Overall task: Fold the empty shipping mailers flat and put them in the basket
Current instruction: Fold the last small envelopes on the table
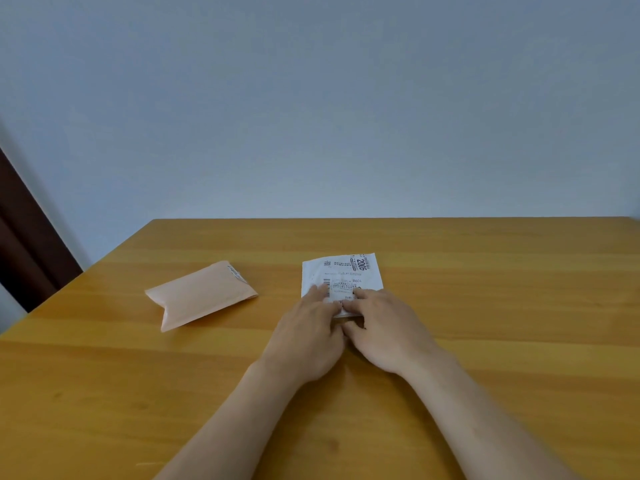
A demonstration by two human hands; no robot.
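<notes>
On the table [485,258], left mailer [201,296] and right mailer [341,273] lie well apart

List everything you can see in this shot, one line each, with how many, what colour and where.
White plastic mailer with a printed shipping label: one, white, table centre, near end under both hands.
Peach padded mailer: one, peach-pink, lying on the table left of the white one, apart from it.
Wooden table: one, honey-brown, fills the lower half.
Wall: one, pale blue-grey, behind the table.
Dark door or frame: one, dark brown, far left edge.
Basket: none in view.
Left hand: one, fingers lying on the white mailer's near end.
Right hand: one, fingers bent on that same end.
</notes>
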